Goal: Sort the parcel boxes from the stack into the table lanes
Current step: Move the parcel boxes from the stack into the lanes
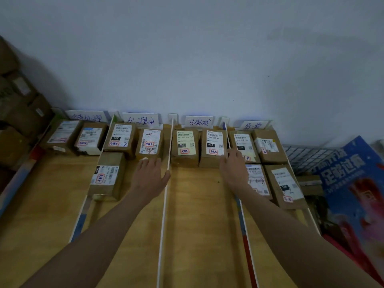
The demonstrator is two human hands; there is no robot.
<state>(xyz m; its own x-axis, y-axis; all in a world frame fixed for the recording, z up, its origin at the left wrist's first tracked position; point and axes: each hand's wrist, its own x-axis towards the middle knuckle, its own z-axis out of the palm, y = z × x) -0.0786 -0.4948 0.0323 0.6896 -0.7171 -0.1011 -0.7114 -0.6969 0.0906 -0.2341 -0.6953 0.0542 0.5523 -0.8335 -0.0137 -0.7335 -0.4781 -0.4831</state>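
A: What were the hands doing?

B: Both reached out flat over the bench (197,215), holding nothing. The left hand (148,176) had straight fingers, their tips touching the near edge of a parcel box (150,144) in the second lane. The right hand (233,169) lay open too, its fingertips against the near right corner of the box marked 032 (214,146), with the lane divider (227,140) just past them.

A: And the stack?

B: Dim and well off to the left of the left grip, a stack of boxes (18,113) against the wall.

A: How would those parcels handle?

B: I judged them light, stiff cardboard: small enough for one hand. The paper labels looked slick, so I'd have spanned the two long sides rather than pressing on top. Some corners looked dented, so no hard squeezing.
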